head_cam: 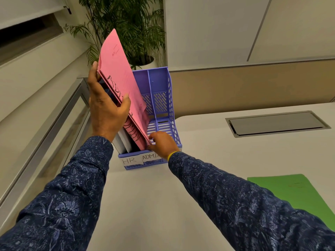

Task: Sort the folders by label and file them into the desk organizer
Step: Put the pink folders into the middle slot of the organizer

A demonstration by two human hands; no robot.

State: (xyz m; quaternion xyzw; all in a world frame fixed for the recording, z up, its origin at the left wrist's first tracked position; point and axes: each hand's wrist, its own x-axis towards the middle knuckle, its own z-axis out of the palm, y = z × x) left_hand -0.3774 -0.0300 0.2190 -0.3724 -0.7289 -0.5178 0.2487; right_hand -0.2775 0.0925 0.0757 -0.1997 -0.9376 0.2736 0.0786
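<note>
Left hand (107, 113) grips the pink folder (117, 69) mid-spine, thumb on its face, fingers behind. Right hand (161, 142) is curled at the folder's lower corner; pinching or only steadying, cannot tell. Folder tilts left, bottom edge inside the desk organizer (172, 98), above the ADMIN label (151, 157). Likely light, thin card that flexes, smooth-faced: best held by the spine and guided at the bottom corner. A green folder (290, 191) lies on the desk (163, 196), well apart.

Soft, even indoor light (wide-angle edge bowing)
</note>
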